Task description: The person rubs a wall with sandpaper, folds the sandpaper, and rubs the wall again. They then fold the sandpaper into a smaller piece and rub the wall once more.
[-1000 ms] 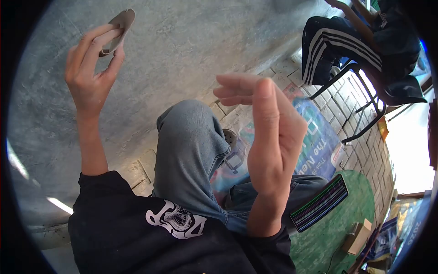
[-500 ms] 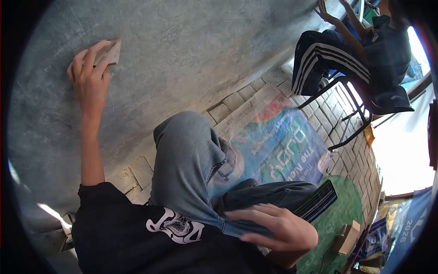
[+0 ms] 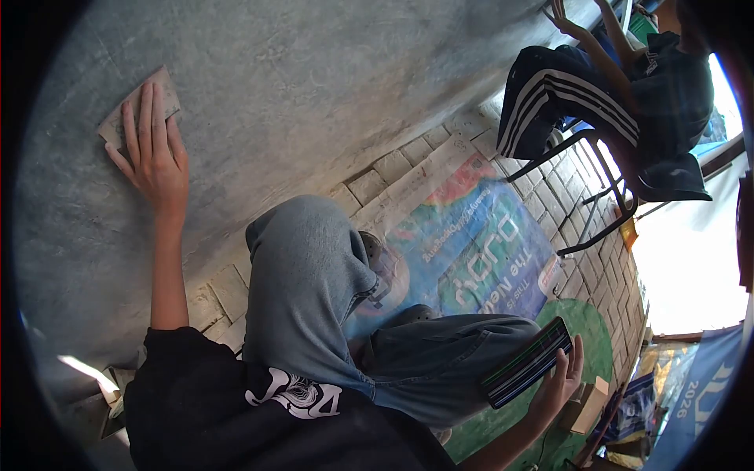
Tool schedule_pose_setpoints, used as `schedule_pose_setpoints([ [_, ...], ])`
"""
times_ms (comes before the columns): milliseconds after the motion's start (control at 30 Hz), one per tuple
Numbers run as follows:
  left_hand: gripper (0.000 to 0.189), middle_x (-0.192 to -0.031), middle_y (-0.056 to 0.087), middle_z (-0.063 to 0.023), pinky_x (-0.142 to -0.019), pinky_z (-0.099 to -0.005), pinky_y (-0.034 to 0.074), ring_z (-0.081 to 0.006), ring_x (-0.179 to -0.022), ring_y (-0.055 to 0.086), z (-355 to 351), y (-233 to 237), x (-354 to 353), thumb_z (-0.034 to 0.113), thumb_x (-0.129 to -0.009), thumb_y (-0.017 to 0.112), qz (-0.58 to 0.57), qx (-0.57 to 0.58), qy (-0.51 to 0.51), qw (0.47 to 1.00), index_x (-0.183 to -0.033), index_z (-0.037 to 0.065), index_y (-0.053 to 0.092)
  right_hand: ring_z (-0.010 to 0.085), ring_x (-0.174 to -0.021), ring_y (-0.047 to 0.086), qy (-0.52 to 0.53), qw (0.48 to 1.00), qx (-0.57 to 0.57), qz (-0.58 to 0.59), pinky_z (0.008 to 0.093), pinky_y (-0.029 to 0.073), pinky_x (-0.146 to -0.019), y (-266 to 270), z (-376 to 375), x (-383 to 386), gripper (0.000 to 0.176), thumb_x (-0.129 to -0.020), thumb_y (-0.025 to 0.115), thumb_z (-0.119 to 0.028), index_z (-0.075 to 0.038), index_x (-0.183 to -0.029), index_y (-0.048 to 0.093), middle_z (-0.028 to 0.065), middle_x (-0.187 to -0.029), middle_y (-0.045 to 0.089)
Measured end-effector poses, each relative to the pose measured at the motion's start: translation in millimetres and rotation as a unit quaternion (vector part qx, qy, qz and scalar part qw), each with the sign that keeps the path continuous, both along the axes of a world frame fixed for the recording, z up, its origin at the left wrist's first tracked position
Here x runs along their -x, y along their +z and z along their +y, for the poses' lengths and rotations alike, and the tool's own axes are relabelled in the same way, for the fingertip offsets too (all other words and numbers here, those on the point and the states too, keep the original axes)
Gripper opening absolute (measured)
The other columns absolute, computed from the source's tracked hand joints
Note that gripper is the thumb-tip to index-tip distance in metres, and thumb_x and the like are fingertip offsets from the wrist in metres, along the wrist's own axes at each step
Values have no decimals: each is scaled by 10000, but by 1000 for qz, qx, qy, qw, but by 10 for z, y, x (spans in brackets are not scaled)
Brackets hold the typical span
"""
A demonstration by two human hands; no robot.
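My left hand (image 3: 155, 153) presses a brownish, worn sheet of sandpaper (image 3: 166, 82) against the grey plastered wall (image 3: 259, 94). Its fingers are stretched over the sheet, which shows above and to the left of them. Low on the right, my right hand (image 3: 556, 383) has its fingers at the edge of a phone (image 3: 525, 365); its thumb is hidden. Coloured stripes run along the phone's screen. The phone is tilted beside my bent knee, over a green round surface (image 3: 587, 326).
A printed banner (image 3: 471, 251) lies on the paving bricks (image 3: 581, 275). A small cardboard box (image 3: 589, 404) rests on the green surface. Another person (image 3: 667, 86) sits on a black metal chair (image 3: 601, 165) at the upper right, hands raised near the wall.
My left hand has flattened over the sheet, which now lies spread on the wall. My right hand has moved right and taken hold of the phone, which has turned slightly.
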State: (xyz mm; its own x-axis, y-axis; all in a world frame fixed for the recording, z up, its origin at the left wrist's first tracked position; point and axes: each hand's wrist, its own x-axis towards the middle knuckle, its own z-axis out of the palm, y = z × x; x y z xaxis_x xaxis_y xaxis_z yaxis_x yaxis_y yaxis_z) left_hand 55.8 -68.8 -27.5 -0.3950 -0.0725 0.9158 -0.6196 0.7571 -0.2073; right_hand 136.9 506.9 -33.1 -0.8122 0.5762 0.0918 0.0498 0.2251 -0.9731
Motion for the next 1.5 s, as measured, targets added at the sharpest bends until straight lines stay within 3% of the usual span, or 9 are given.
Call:
schedule_pose_setpoints([
  [33, 369, -1355, 462, 83, -1093, -486, 98, -177, -1297, 376, 27, 12, 17, 250, -916, 500, -3, 1, 0, 1000, -1283, 219, 519, 165, -1036, 521, 25, 997, 74, -4, 283, 433, -876, -36, 7, 9, 499, -850, 557, -56, 9, -1321, 405, 139, -1229, 472],
  [100, 462, -1392, 413, 94, -1092, -479, 123, -182, -1315, 344, 76, 68, 50, 366, -921, 474, 43, -2, -98, 994, -1352, 207, 431, 157, -1028, 524, 26, 996, 81, 8, 281, 439, -871, -90, 24, 38, 517, -837, 584, -56, 0, -1319, 405, 130, -1205, 471],
  [167, 484, -1402, 397, 97, -1087, -488, 143, -186, -1323, 329, 106, 164, 73, 388, -913, 479, 39, -2, -109, 993, -1360, 214, 417, 145, -985, 543, 5, 1000, 27, -12, 262, 457, -834, -101, -12, 85, 529, -820, 612, -35, -6, -1306, 408, 114, -1143, 500],
  [300, 516, -1425, 360, 99, -1063, -517, 199, -195, -1331, 312, 198, 341, 141, 413, -904, 483, 30, -4, -98, 995, -1380, 243, 381, 141, -935, 561, 1, 999, 47, -17, 250, 477, -786, -55, -129, 142, 522, -809, 629, -14, -4, -1284, 414, 98, -1085, 522],
  [500, 538, -1442, 331, 97, -1055, -533, 209, -201, -1334, 306, 208, 357, 201, 430, -899, 484, 25, 6, -98, 995, -1392, 258, 354, 118, -868, 565, 3, 999, 37, -7, 241, 466, -737, -111, -119, 148, 512, -836, 638, -94, 0, -1282, 405, 78, -1024, 538],
  [767, 571, -1454, 311, 88, -1055, -523, 209, -207, -1345, 287, 280, 74, 109, 441, -904, 465, -29, -12, -74, 997, -1414, 233, 313, 135, -998, 530, 21, 982, 181, 51, 249, 465, -836, -213, 91, -75, 492, -870, 559, -81, 4, -1312, 362, 96, -1104, 511],
  [1100, 564, -1439, 334, 105, -1051, -544, 190, -203, -1340, 297, 226, 300, 257, 455, -895, 464, 14, 25, -124, 992, -1401, 237, 342, 195, -1135, 469, 46, 989, 139, 20, 325, 360, -971, -146, 49, -337, 581, -849, 534, -93, -4, -1374, 300, 143, -1259, 449],
  [1300, 595, -1458, 301, 73, -1063, -555, 177, -221, -1348, 276, 240, 270, 283, 504, -898, 436, 1, 20, -121, 992, -1420, 256, 291, 154, -1055, 515, 34, 997, 73, -13, 298, 396, -923, -291, 116, -119, 510, -861, 566, -128, 16, -1318, 393, 104, -1167, 527],
  [1500, 594, -1462, 287, 98, -1044, -572, 201, -209, -1355, 262, 293, 100, 189, 470, -898, 442, -37, -10, -93, 995, -1424, 244, 281, 116, -881, 582, 20, 996, 63, -58, 260, 478, -769, -222, 19, 58, 408, -855, 607, -145, 16, -1212, 492, 56, -1022, 589],
])
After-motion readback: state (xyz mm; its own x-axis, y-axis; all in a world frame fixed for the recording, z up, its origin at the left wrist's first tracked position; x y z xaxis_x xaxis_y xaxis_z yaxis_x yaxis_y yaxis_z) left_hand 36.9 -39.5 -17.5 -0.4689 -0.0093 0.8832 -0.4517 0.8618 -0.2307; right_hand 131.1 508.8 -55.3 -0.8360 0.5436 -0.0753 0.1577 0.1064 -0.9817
